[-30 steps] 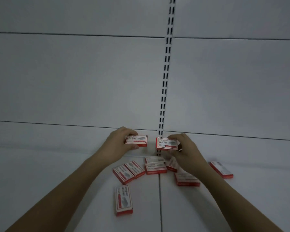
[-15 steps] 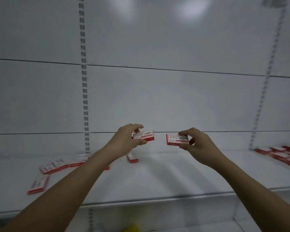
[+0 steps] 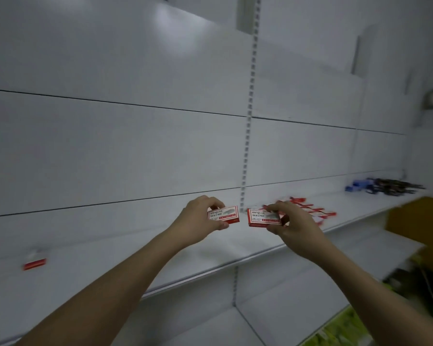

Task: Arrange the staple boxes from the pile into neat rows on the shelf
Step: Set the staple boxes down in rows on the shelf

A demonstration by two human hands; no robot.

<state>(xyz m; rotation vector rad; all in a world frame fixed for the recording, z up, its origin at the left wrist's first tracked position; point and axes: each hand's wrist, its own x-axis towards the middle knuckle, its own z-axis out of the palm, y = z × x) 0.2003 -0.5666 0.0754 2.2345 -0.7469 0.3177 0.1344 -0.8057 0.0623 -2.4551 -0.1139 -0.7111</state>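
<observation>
Aloft: left hand grips box, right hand another.

Head camera, close — facing the shelf (angled rightward along it).

dim, cool light | glare patch upper wall | motion blur right edge | wide-angle bowing
</observation>
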